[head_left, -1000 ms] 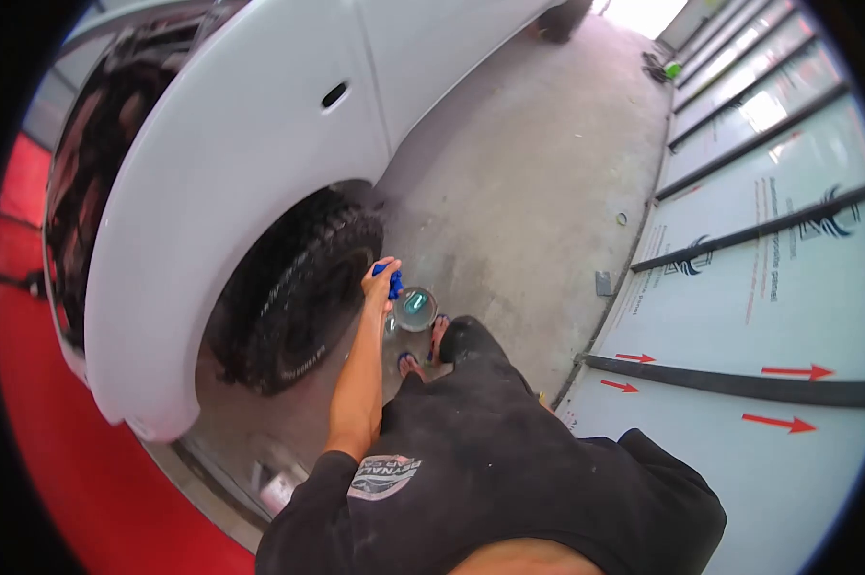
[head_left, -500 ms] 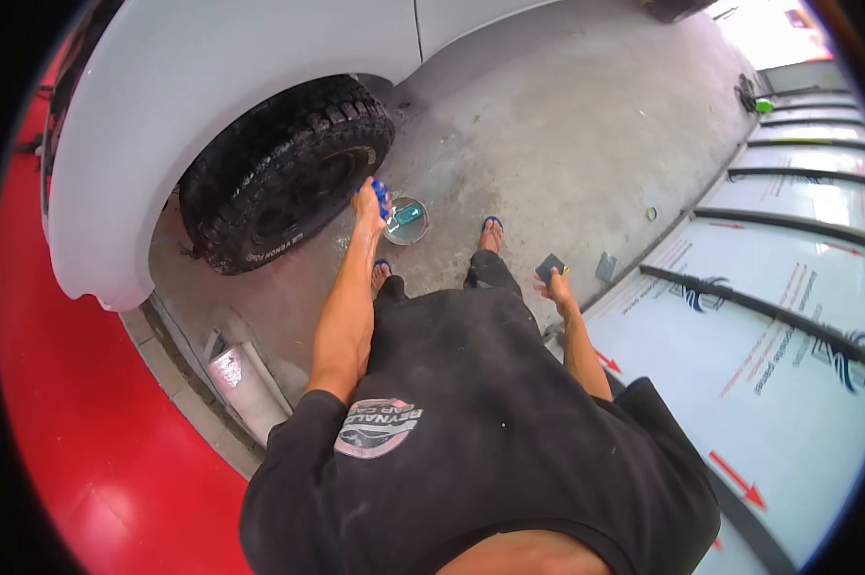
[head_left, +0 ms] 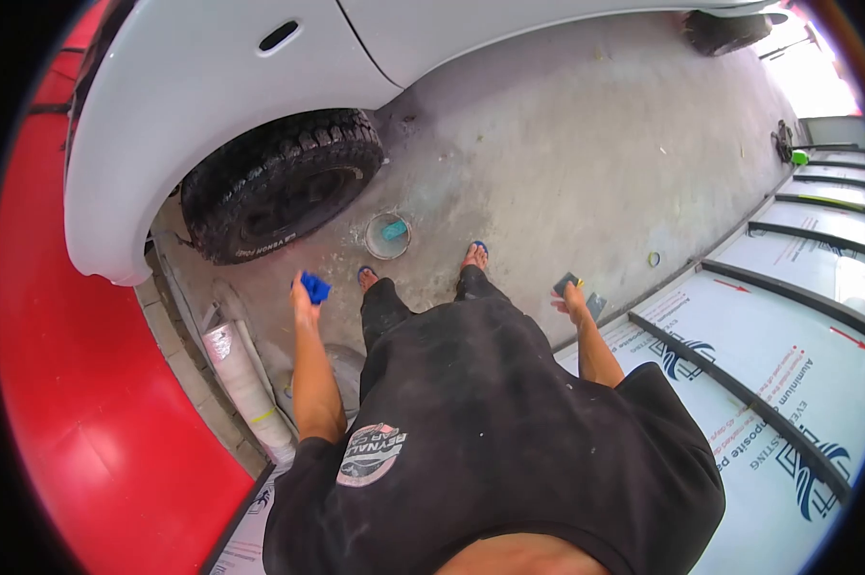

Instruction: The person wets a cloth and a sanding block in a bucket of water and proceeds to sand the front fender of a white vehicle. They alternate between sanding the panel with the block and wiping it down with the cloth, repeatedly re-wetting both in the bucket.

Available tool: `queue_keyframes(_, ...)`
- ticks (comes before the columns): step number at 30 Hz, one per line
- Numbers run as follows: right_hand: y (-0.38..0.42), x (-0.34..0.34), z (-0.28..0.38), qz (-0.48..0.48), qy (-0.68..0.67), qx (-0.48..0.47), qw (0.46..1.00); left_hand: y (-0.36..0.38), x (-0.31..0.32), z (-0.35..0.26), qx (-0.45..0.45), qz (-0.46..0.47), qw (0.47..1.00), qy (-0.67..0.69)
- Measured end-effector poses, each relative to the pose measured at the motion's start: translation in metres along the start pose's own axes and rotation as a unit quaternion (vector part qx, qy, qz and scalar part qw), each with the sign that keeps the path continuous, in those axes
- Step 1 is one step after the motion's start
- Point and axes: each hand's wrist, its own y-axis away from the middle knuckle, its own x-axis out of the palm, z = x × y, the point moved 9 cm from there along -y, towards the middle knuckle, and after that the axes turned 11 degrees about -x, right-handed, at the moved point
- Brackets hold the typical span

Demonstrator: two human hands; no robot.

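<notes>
My left hand (head_left: 304, 303) is closed on a crumpled blue cloth (head_left: 316, 287), held out to the left of my legs, below the car's wheel. In my right hand (head_left: 573, 299) is a dark flat pad (head_left: 565, 284) with a yellow edge, pinched between the fingers. Ahead of my feet stands a round bucket (head_left: 368, 237) with a teal block (head_left: 394, 230) inside. The white car body (head_left: 231, 86) and its black tyre (head_left: 279, 182) are at the upper left.
A wrapped roll (head_left: 245, 383) lies at the left beside a red surface (head_left: 116, 402). Printed white panels (head_left: 739, 374) with dark bars line the right. A grey sheet (head_left: 596, 306) lies by my right hand. Another wheel (head_left: 725, 34) is far off.
My left hand has moved away from the bucket, back and to the left, with the blue cloth. My right hand still holds the pad. The view has shifted, showing more of the car.
</notes>
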Motion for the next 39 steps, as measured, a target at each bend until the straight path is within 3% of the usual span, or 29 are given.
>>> queue_keyframes(2,-0.021,0.003,0.046,0.01,-0.034,-0.056,0.998,-0.013,-0.054,0.037,-0.041,0.034,0.999,-0.004)
queue_keyframes(4,-0.032,0.01,0.085,0.02,-0.056,-0.078,0.995,0.022,-0.086,0.058,-0.07,-0.126,0.989,-0.028)
queue_keyframes(9,-0.059,0.009,0.09,0.03,-0.081,-0.076,0.993,0.04,-0.078,0.072,-0.042,-0.18,0.978,-0.101)
queue_keyframes(15,-0.058,0.008,0.003,0.075,-0.03,-0.022,0.997,0.061,0.004,0.051,0.043,-0.14,0.977,-0.152)
queue_keyframes(18,-0.028,0.005,0.011,0.081,0.029,0.025,0.996,0.082,0.036,0.044,0.051,-0.131,0.974,-0.179)
queue_keyframes(21,-0.05,0.004,0.012,0.094,0.015,-0.002,0.995,0.05,0.029,0.052,0.134,-0.127,0.949,-0.257)
queue_keyframes(25,-0.068,0.004,0.052,0.074,-0.033,-0.079,0.994,0.037,0.029,0.088,0.079,-0.032,0.968,-0.237)
queue_keyframes(27,-0.075,0.001,0.073,0.044,-0.047,-0.106,0.992,0.035,0.037,0.105,0.001,-0.023,0.972,-0.233)
queue_keyframes(30,-0.075,-0.005,0.096,-0.011,-0.051,-0.119,0.991,0.03,0.047,0.11,-0.028,-0.068,0.953,-0.293)
queue_keyframes(33,-0.079,-0.006,0.087,-0.014,-0.035,-0.1,0.994,0.026,0.07,0.099,-0.031,-0.103,0.939,-0.328)
queue_keyframes(39,-0.055,-0.007,0.029,-0.014,-0.025,-0.003,1.0,0.012,0.154,0.075,-0.009,-0.02,0.931,-0.364)
